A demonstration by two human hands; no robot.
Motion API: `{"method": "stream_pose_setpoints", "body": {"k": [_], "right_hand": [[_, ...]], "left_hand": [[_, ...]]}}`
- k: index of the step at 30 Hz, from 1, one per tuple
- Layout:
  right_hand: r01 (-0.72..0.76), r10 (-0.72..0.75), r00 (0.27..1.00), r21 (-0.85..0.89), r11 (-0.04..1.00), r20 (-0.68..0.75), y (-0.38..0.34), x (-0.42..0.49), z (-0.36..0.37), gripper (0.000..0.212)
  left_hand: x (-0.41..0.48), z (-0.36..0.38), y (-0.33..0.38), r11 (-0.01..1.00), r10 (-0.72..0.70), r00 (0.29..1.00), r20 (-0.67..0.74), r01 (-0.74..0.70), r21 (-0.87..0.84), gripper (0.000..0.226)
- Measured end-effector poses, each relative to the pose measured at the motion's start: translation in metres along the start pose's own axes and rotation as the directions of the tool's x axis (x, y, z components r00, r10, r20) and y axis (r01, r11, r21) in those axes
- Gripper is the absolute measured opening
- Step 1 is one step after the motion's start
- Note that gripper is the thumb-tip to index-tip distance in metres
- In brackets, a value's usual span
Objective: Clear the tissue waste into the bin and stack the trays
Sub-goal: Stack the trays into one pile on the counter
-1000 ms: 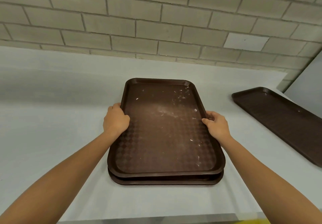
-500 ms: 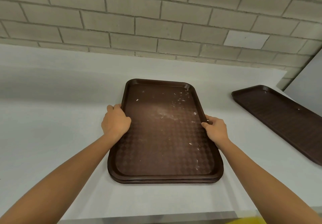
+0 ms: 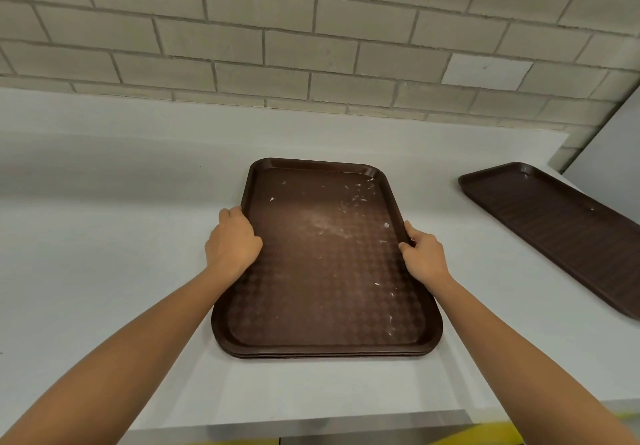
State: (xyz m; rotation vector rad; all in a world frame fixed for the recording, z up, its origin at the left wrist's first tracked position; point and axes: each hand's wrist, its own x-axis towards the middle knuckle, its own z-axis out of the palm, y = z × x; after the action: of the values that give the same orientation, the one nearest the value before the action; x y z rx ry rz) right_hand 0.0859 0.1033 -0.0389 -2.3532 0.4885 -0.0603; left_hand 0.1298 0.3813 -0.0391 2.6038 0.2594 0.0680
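Note:
A dark brown tray [image 3: 322,271] lies on top of another brown tray on the white counter, the two nested so only thin rims show at the front edge. Small white tissue flecks [image 3: 356,195] are scattered on its surface. My left hand [image 3: 232,242] grips the tray's left rim, fingers curled over the edge. My right hand [image 3: 422,254] grips the right rim the same way. A third brown tray [image 3: 554,226] lies apart at the right.
The white counter [image 3: 104,254] runs along a grey brick wall [image 3: 311,28]. A metal strip and a yellow edge [image 3: 502,427] show below the counter's front. A grey panel stands at the far right.
The top tray has come down and settled flush onto the tray beneath; the gap between their front rims has closed. Both hands stay on the rims.

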Motion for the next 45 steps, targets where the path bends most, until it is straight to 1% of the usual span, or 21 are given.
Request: {"method": "stream_pose_setpoints", "body": {"k": [4, 7, 9, 15, 19, 23, 26, 30, 35, 39, 43, 45], "right_hand": [[-0.008, 0.010, 1.000, 0.113, 0.994, -0.017, 0.002, 0.001, -0.001, 0.048], [-0.011, 0.015, 0.999, 0.148, 0.989, -0.029, 0.004, 0.002, -0.003, 0.048], [-0.011, 0.018, 0.999, 0.159, 0.987, -0.047, 0.006, 0.003, -0.006, 0.049], [0.071, -0.054, 0.992, 0.161, 0.984, -0.110, 0.011, 0.011, -0.022, 0.044], [0.114, -0.095, 0.985, 0.132, 0.985, -0.142, 0.017, 0.016, -0.033, 0.044], [0.128, -0.113, 0.979, 0.081, 0.988, -0.171, 0.022, 0.021, -0.041, 0.043], [0.097, -0.085, 0.977, 0.051, 0.994, -0.195, 0.027, 0.021, -0.048, 0.043], [0.082, -0.089, 0.981, -0.049, 0.995, -0.173, 0.043, 0.021, -0.065, 0.048], [0.025, -0.035, 0.977, -0.052, 0.998, -0.211, 0.070, 0.027, -0.092, 0.049], [0.027, -0.040, 0.973, -0.059, 0.998, -0.226, 0.091, 0.037, -0.116, 0.048], [0.058, -0.083, 0.975, -0.127, 0.990, -0.207, 0.123, 0.048, -0.145, 0.049], [0.083, -0.112, 0.981, -0.176, 0.981, -0.160, 0.141, 0.054, -0.164, 0.050]], "left_hand": [[0.001, 0.000, 0.000, 0.999, 0.016, 1.000, 0.011, -0.015, -0.050, 0.053], [0.001, 0.000, 0.005, 0.994, 0.100, 0.988, -0.118, -0.095, 0.050, 0.062], [-0.002, -0.001, 0.016, 0.985, 0.163, 0.969, -0.184, -0.150, 0.083, 0.065], [-0.011, 0.007, 0.060, 0.960, 0.279, 0.937, -0.212, -0.273, 0.056, 0.058], [-0.020, 0.018, 0.079, 0.950, 0.312, 0.935, -0.168, -0.312, 0.024, 0.053], [-0.023, 0.028, 0.100, 0.930, 0.343, 0.932, -0.118, -0.355, -0.096, 0.049], [-0.019, 0.031, 0.116, 0.923, 0.357, 0.928, -0.108, -0.368, -0.114, 0.048], [-0.016, 0.038, 0.135, 0.924, 0.362, 0.930, -0.067, -0.367, -0.109, 0.045], [-0.028, 0.053, 0.159, 0.899, 0.390, 0.921, -0.003, -0.381, -0.217, 0.046], [-0.040, 0.070, 0.184, 0.874, 0.424, 0.905, 0.031, -0.399, -0.278, 0.050], [-0.056, 0.093, 0.223, 0.862, 0.444, 0.895, 0.035, -0.417, -0.289, 0.051], [-0.065, 0.108, 0.247, 0.860, 0.431, 0.902, 0.035, -0.399, -0.317, 0.050]]}}
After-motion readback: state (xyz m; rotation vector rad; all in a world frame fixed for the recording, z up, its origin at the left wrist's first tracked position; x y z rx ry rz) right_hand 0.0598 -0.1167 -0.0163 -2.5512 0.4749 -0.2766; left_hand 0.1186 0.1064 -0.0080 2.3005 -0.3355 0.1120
